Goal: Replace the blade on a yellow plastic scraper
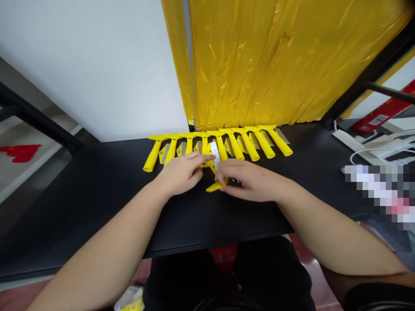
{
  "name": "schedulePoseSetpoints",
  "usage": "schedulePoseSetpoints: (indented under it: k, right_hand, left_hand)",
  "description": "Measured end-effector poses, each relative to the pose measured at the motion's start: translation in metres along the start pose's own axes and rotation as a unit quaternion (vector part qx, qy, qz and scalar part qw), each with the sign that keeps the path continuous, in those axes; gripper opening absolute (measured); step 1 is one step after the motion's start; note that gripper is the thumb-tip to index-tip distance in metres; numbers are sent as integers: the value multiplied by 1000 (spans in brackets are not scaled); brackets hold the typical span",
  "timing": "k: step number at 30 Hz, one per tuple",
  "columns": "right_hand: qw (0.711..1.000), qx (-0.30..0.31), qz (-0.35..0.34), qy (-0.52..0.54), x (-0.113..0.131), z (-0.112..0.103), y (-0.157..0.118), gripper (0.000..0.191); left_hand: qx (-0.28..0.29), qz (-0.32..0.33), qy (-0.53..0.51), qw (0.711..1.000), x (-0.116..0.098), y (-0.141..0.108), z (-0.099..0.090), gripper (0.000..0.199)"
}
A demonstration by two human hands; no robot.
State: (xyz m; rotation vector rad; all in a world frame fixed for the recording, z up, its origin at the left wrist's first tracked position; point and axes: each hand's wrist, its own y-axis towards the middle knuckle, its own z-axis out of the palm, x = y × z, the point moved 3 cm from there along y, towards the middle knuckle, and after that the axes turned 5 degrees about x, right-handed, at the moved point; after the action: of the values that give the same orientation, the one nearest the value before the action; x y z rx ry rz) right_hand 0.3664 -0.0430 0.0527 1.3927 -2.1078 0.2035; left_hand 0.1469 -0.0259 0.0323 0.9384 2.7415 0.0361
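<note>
Several yellow tools with round handles (pixel 152 156) and metal blades lie in a row along the back of the black table. In front of the row, my left hand (pixel 181 172) grips the left side of a yellow piece with a silver blade (pixel 215 154). My right hand (pixel 248 179) has its fingers pinched at the right side of that same yellow piece, whose pointed yellow end (pixel 214 187) sticks out below the fingertips. A few tiny shiny bits (pixel 238 181) lie beside my right hand. My fingers hide part of the piece.
Yellow plastic sheeting (pixel 240 65) and a white panel (pixel 97 65) rise behind the black table (pixel 106 185). White strips and cables (pixel 369 149) and a red box (pixel 382 113) are at the right. A red object (pixel 22 152) lies on a shelf at the left.
</note>
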Motion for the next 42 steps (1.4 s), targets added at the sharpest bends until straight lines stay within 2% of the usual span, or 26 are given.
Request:
schedulePoseSetpoints:
  k: [2,5,11,14,21,26,29,33,36,42]
  right_hand:
    - [995,-62,36,64,-11,-9,-3,3]
    - [972,-135,95,167,-30,-15,-6,13]
    - [928,-176,180,275,-55,-17,-8,36]
    - [905,-202,186,324,-59,-16,-8,37]
    - [899,-190,196,343,-68,-20,-10,31]
    - [880,-154,216,394,-70,-15,-10,39]
    - [866,-163,213,423,-70,-11,-9,47]
    - [862,-191,209,421,-74,-7,-7,61]
    - [864,-205,220,403,-78,-3,-4,60]
    - [885,-191,239,351,-76,4,1,53]
  left_hand:
    - [0,3,-2,1000,-1,0,0,56]
    - [4,4,0,1000,-1,0,1,54]
    - [6,22,-3,1000,-1,0,3,52]
    - [11,30,-3,999,-1,0,5,52]
    - [12,36,-3,999,-2,-1,7,52]
    - [14,37,-2,999,-2,0,8,56]
    - [16,34,-1,999,-2,-1,8,60]
    - [15,33,5,999,-4,-1,8,62]
    - [13,41,6,999,-7,-1,8,64]
    - [1,60,6,998,-9,-1,10,59]
